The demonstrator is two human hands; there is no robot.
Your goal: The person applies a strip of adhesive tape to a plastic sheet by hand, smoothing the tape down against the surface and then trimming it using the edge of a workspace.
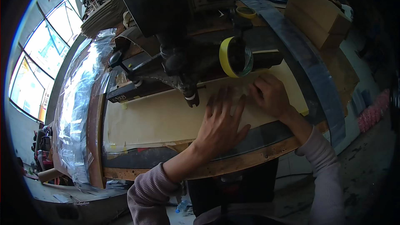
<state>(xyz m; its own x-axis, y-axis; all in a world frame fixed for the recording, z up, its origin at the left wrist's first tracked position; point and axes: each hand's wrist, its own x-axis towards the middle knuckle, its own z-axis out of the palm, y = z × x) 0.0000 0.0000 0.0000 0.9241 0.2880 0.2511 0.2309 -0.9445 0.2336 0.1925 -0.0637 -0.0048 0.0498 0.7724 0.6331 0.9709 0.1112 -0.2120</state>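
A long cream-coloured sheet (154,118) lies on the dark worktop beneath a black machine. My left hand (218,127) rests on it near the middle, fingers stretched out and spread. Just to the right, my right hand (271,96) is over the sheet with its fingers curled in and closed. What those fingers grip, if anything, I cannot make out. Between the hands there is a faint shiny patch, too unclear to name. A yellow tape roll (226,58) hangs on the machine above my hands.
The black machine's head (177,68) comes down close left of my hands, with a dark bar (141,91) along the sheet's far edge. Clear plastic film (75,112) covers the left side. At the back right stand a cardboard box (312,14) and another yellow roll (246,12).
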